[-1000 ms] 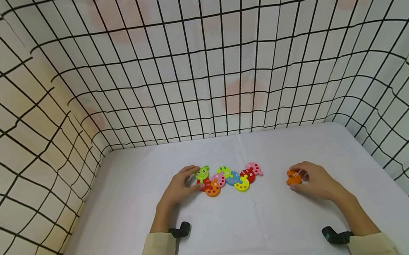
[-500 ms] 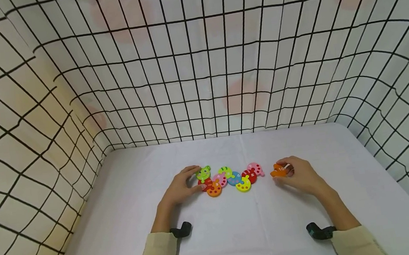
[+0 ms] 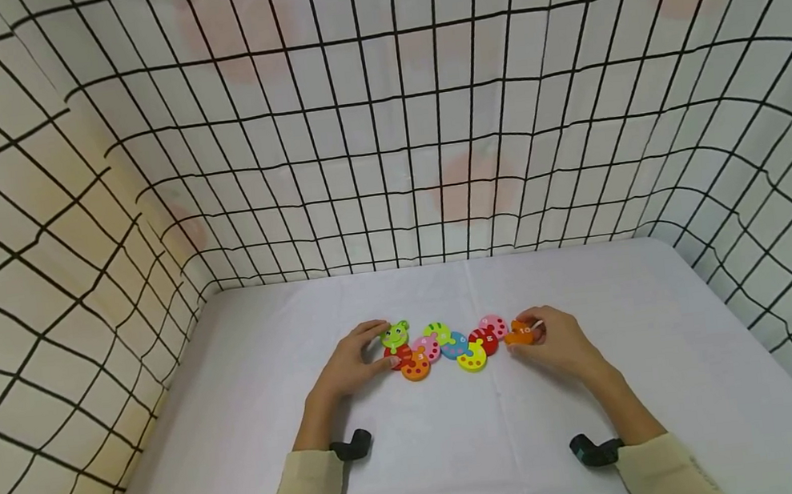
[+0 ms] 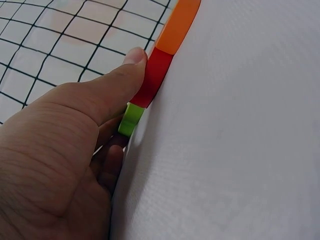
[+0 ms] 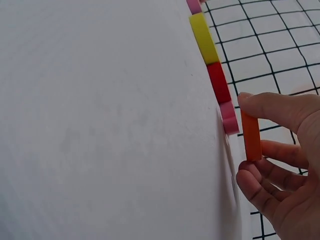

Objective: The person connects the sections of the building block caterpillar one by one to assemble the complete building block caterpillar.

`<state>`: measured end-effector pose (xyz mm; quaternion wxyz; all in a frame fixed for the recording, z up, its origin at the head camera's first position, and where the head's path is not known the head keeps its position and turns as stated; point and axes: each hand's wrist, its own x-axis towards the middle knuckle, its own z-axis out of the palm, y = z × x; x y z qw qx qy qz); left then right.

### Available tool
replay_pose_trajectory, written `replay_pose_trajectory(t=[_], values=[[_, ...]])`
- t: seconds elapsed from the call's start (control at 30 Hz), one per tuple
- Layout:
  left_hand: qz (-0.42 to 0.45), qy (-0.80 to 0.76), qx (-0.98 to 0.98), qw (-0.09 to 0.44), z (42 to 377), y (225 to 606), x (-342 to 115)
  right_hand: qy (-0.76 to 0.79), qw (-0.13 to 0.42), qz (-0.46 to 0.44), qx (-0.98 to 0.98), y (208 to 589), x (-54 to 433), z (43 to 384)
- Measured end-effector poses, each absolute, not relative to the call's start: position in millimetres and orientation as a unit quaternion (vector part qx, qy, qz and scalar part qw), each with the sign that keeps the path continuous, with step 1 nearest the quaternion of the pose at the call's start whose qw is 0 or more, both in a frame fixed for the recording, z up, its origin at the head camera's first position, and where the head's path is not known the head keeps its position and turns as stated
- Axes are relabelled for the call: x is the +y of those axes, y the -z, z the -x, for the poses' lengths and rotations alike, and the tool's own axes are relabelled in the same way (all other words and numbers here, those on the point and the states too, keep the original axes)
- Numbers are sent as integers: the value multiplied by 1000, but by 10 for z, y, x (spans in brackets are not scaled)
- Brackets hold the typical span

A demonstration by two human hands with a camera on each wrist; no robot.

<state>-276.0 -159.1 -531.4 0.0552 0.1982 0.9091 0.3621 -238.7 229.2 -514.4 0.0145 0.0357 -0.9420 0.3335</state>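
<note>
A caterpillar puzzle (image 3: 454, 345) of joined, numbered round pieces lies across the white table, with a smiling green head piece (image 3: 395, 335) at its left end. My left hand (image 3: 347, 362) holds that end, the thumb against the red piece (image 4: 156, 75) and the fingers by the green head. Between thumb and fingers my right hand (image 3: 554, 341) pinches an orange puzzle piece (image 5: 251, 135) marked 10. In the head view it overlaps the pink end piece (image 3: 494, 326); in the right wrist view it stands raised, with a narrow gap beside the pink piece.
The white-covered table (image 3: 425, 453) extends around the puzzle. Black wire mesh (image 3: 400, 150) backed by white cloth rises along the back and both sides. Each wrist wears a small black camera (image 3: 353, 445).
My right hand has carried the orange piece leftward from the right side of the table to the puzzle's pink end. The left hand has stayed at the head end.
</note>
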Motion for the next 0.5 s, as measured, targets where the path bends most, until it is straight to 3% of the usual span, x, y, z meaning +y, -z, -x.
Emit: replay_pose_trajectory(t=[0.5], values=[[-211, -366, 905, 44, 2772, 5323, -1598, -320, 6, -28, -947, 5152, 2165, 2411]])
